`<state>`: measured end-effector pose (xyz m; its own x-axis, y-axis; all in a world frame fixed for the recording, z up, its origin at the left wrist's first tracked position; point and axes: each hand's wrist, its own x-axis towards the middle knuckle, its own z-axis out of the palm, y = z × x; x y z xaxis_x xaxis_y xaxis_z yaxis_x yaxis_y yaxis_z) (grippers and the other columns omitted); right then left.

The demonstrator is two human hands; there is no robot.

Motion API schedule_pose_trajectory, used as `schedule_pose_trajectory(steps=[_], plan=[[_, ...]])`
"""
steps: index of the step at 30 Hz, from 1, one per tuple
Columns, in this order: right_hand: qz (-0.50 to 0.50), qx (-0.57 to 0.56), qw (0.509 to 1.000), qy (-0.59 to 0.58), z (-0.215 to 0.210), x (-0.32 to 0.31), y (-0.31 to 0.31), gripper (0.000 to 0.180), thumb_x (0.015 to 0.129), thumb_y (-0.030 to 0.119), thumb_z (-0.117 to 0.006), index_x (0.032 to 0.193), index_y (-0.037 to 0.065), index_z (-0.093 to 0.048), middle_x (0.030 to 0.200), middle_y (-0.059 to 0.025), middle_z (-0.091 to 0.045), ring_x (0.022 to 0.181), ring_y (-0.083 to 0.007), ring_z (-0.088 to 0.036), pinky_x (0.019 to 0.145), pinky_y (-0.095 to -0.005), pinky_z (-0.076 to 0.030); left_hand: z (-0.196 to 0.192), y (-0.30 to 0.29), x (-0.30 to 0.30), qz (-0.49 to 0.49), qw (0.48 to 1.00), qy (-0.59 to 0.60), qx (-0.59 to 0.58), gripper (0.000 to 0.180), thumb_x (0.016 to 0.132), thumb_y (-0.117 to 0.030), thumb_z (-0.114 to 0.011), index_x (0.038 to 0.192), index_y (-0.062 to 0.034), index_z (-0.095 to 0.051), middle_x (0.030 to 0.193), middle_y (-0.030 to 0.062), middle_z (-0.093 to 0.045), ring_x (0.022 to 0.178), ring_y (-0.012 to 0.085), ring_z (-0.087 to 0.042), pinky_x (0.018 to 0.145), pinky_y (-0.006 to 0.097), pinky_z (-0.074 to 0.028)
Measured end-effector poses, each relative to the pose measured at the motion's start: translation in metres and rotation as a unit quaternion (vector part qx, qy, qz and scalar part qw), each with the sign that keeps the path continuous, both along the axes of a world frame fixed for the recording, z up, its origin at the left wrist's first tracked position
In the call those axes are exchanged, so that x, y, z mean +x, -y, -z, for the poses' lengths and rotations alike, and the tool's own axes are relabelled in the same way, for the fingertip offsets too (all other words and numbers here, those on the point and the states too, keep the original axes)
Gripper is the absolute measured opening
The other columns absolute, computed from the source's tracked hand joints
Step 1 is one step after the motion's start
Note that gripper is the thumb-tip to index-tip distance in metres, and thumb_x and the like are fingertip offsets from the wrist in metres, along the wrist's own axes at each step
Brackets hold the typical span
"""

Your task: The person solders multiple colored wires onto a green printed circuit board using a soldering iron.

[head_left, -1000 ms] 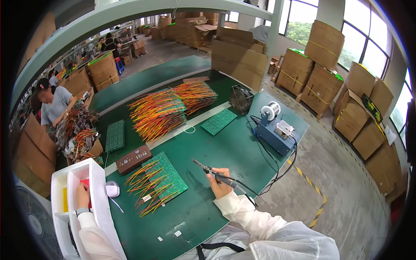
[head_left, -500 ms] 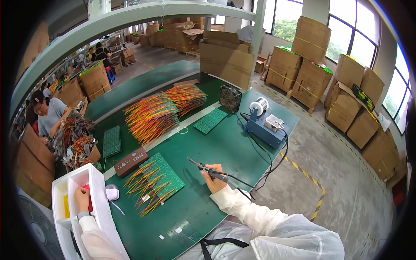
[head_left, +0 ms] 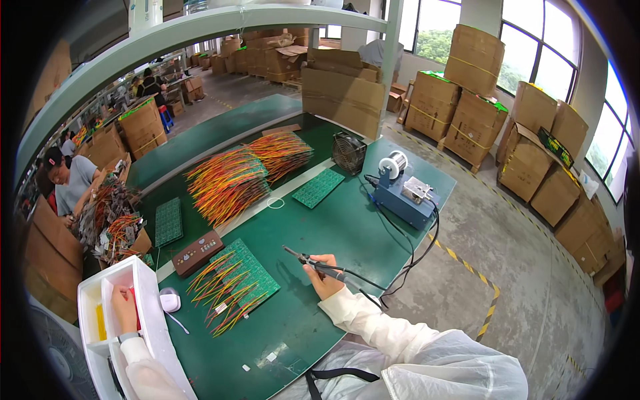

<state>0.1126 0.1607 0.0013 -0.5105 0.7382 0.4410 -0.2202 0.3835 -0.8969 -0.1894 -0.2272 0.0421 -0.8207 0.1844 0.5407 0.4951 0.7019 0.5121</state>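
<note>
My right hand (head_left: 325, 275), at frame centre, is clenched around one dark soldering iron (head_left: 308, 261), tip pointing upper left above the green bench (head_left: 347, 233). My left hand (head_left: 123, 308), lower left, reaches into one white tray (head_left: 143, 293); its grip I cannot tell. One green circuit board (head_left: 248, 277) carrying orange-yellow wires lies between them.

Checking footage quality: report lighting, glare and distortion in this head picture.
Head view: daylight blows out the windows; the green bench is evenly lit, without harsh shadows; fisheye bends the overhead beam; black vignette at the rim; soldering iron in the right hand stays sharp.
</note>
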Motion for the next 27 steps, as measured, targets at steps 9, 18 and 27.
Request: schedule_pose_trajectory(steps=[9,18,27], plan=[[0.034,0.023,0.999,0.001,0.004,-0.001,0.002,0.023,0.079,0.008,-0.062,0.095,0.004,-0.045,0.061,0.0039,-0.044,0.051,-0.0013,-0.035,0.045,-0.0172,-0.029,-0.123,-0.077,0.097,0.078,0.989,-0.085,0.089,0.006,0.086,-0.008,-0.04,0.083,-0.0021,-0.041,0.072,0.0102,-0.044,0.067,0.0199,-0.044,0.064,0.028,-0.038],[0.021,0.003,0.999,-0.04,0.002,-0.008,0.001,0.023,0.077,0.011,-0.064,0.093,0.004,-0.049,0.06,-0.0001,-0.051,0.05,-0.0037,-0.042,0.046,-0.0183,-0.035,-0.031,-0.195,0.108,0.264,0.964,0.014,-0.025,0.005,0.084,-0.004,-0.042,0.086,-0.0005,-0.039,0.081,0.0188,-0.049,0.077,0.0349,-0.049,0.069,0.039,-0.039],[0.04,0.03,0.999,-0.022,0.006,-0.005,-0.001,0.022,0.077,0.012,-0.064,0.092,0.004,-0.05,0.061,-0.0006,-0.053,0.051,-0.0033,-0.043,0.046,-0.0185,-0.036,0.012,-0.232,0.081,0.213,0.976,-0.023,-0.036,0.005,0.084,-0.004,-0.043,0.085,-0.0007,-0.04,0.093,0.0198,-0.052,0.086,0.0354,-0.049,0.073,0.041,-0.039]])
